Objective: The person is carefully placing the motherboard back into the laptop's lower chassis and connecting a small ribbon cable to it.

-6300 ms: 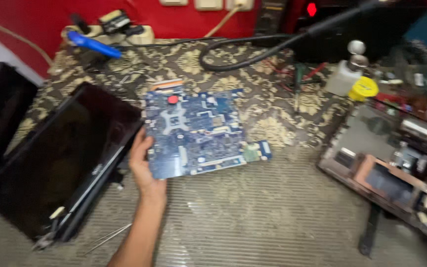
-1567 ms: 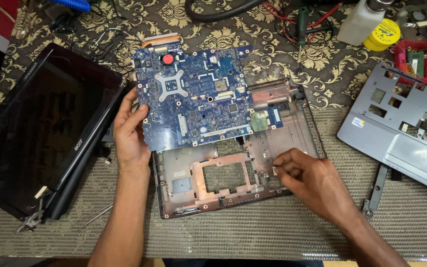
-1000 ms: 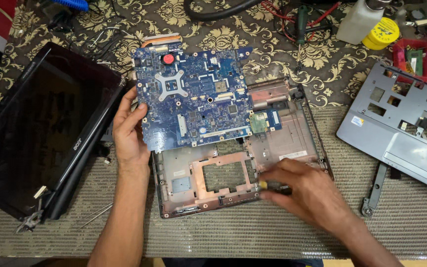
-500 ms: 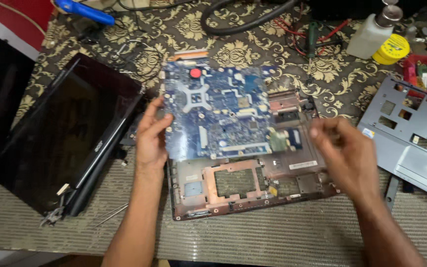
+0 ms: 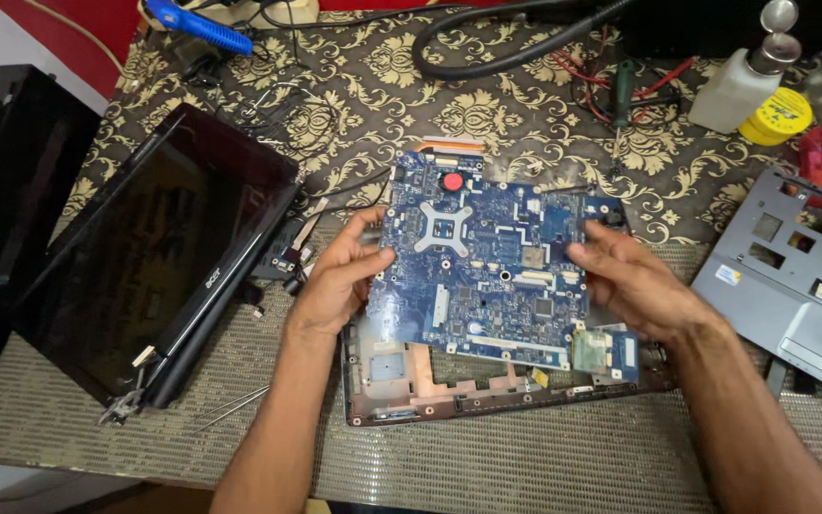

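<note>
Left hand [image 5: 340, 276] at about 9 o'clock from picture centre, palm turned toward 3 o'clock, thumb on top pointing to 2 o'clock, fingers curled under and closed in a grip. Left forearm rising from 6 o'clock, bare. Right hand [image 5: 630, 281] at about 3 o'clock, fingers stretched toward 9 o'clock, flat and pressing, thumb hidden. Right forearm entering from 5 o'clock, bare. The 2 hands well apart, facing each other.

Circuit board [image 5: 492, 266] hides most of laptop base [image 5: 430, 385] at lower centre. Left hand [image 5: 335, 281] fingers tucked behind board edge. Grey cover [image 5: 792, 286] cut off at right edge. Black screen [image 5: 145, 257] partly dark, detail unclear. Bottle [image 5: 744, 76] top cropped at upper right.
</note>
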